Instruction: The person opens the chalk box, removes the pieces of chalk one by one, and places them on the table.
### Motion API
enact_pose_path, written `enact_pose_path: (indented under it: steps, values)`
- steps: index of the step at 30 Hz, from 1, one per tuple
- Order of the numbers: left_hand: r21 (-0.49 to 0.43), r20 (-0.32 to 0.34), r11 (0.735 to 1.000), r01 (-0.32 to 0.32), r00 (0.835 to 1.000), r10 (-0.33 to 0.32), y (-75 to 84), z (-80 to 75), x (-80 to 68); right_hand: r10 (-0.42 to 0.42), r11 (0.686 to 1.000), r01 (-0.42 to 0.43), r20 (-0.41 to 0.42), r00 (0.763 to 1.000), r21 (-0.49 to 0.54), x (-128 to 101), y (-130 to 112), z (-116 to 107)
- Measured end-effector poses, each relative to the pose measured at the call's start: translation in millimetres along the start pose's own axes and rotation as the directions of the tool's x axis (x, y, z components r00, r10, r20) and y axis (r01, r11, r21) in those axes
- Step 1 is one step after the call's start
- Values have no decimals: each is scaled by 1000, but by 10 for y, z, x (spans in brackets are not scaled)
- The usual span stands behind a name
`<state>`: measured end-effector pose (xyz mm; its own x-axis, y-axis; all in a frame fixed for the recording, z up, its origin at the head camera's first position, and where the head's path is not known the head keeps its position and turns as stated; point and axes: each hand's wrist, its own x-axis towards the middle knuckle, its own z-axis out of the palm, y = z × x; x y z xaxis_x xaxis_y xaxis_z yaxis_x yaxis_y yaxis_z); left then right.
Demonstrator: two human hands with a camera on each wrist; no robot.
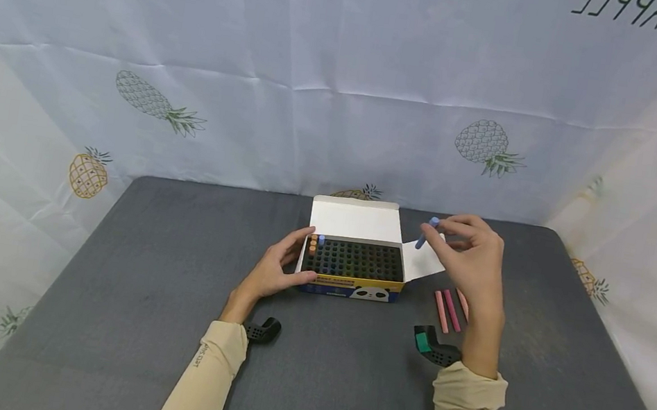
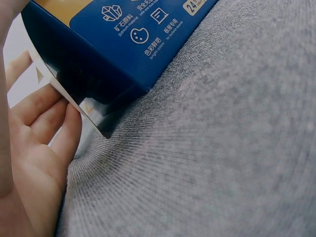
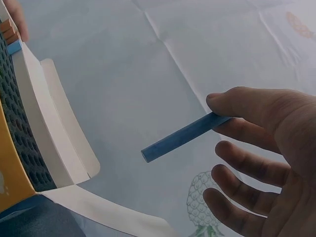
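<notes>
An open chalk box (image 1: 354,265) with a black grid insert stands mid-table, its white lid flipped back. Its blue side (image 2: 98,54) fills the left wrist view. A few orange and blue chalks (image 1: 316,241) stand in the grid's left corner. My left hand (image 1: 280,267) grips the box's left end, fingers (image 2: 47,123) against its flap. My right hand (image 1: 468,253) hovers above the box's right flap and pinches a blue chalk stick (image 1: 427,233) (image 3: 183,136) between thumb and forefinger.
Three pink chalk sticks (image 1: 447,310) lie on the grey table (image 1: 127,289) right of the box, partly under my right hand. A pineapple-print cloth (image 1: 344,95) walls the back and sides.
</notes>
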<state>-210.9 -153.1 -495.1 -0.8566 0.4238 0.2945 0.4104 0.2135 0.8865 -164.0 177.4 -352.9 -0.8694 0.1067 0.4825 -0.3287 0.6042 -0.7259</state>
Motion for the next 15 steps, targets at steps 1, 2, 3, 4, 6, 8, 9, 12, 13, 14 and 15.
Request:
enact_pose_path:
  steps: [1,2,3,4,6,8,9,12,13,14,15]
  values:
    - [-1,0,1000,0,1000,0,-4,1,1,0,1000,0,-4,1000,0,-3,9,-8]
    - [-4,1,1000,1,1000,-1,-6,1,-1,3,1000,-3,-9,1000,2,-5,18,-17]
    - [-3,1,1000,3,1000,-3,-7,2,-2,6,1000,-6,-14,1000,2,-8,28,-27]
    - [-2,1,1000,4,1000,-4,-8,2,-3,12,1000,-12,-20,1000,2,-10,38,-38]
    - [-1,2,1000,6,1000,-6,-9,5,-3,23,1000,-23,-33,999,0,-13,54,-62]
    - [-2,1,1000,10,1000,-10,-8,4,-5,33,999,-33,-48,998,-6,-13,71,-87]
    - [-1,0,1000,13,1000,-13,-8,4,-5,36,999,-37,-54,998,-7,-15,77,-100]
    - [1,-3,1000,14,1000,-14,-13,2,-3,38,999,-39,-72,997,-12,-12,102,-133]
    - [1,-4,1000,13,1000,-13,-14,1,-3,37,999,-38,-76,996,-15,-12,110,-141]
    - [0,-5,1000,13,1000,-13,-14,0,-2,36,999,-37,-80,996,-18,-11,119,-149]
    - [-1,-6,1000,13,1000,-13,-17,0,-2,34,999,-36,-82,996,-18,-13,126,-154]
